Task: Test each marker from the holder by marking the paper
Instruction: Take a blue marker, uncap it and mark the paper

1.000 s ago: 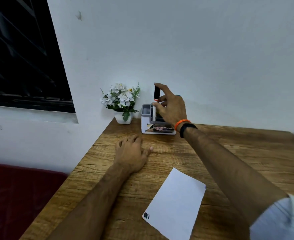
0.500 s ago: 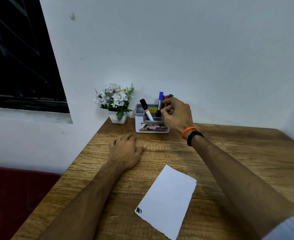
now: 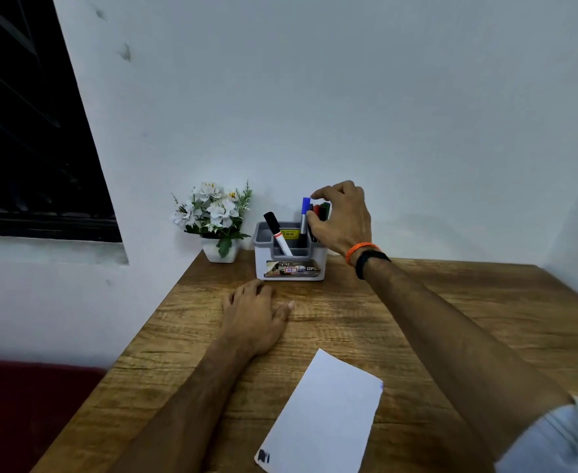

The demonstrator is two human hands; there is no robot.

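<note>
Vs 1 s ago: black marker (image 3: 276, 231) now leans in the holder (image 3: 290, 251), left part; right hand (image 3: 342, 216) has shifted to the cluster at holder's right, fingers (image 3: 316, 222) curled round red/green caps. Left of holder: 1 flower pot (image 3: 220, 220) by counter (image 3: 485, 319) edge. In holder: 4 markers – black, blue marker (image 3: 304, 216), red, green. Front-left of holder, left hand (image 3: 255, 315) flat on counter, fingers relaxed. 1 paper (image 3: 328, 414) nearer front, black mark at its corner; bare wood right of holder.
</note>
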